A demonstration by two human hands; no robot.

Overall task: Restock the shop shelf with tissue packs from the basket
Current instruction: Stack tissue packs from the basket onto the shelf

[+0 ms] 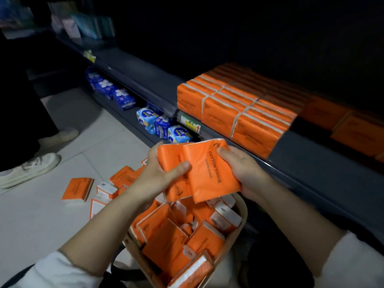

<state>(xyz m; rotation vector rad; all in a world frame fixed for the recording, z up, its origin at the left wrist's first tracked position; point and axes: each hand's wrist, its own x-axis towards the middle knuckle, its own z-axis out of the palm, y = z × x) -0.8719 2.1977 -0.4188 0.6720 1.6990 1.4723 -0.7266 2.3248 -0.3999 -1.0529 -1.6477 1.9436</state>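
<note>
Your left hand (160, 175) curls round one orange tissue pack (169, 155), with the thumb pressed across its front and the fingers behind. Your right hand (243, 171) grips a second pack (209, 173), lettered COTTON TISSUE, with the thumb on its upper end and the fingers underneath. The two packs overlap edge to edge and are held just above the far end of the basket (243, 213).

Inside the basket lie many more orange packs (166, 242), jumbled at mixed angles. Left of the basket, loose packs (78, 189) are scattered on the pale tiled floor (41, 215). Beyond and to the right of the basket runs the dark shelf (311, 163). It carries neat rows of stacked orange packs (234, 104), and a price tag (190, 122) sits on its front edge. Farther beyond the basket, to the left, blue packets (162, 125) stand on a lower tier. Well left of the basket, another person's pale shoes (31, 167) rest on the floor.
</note>
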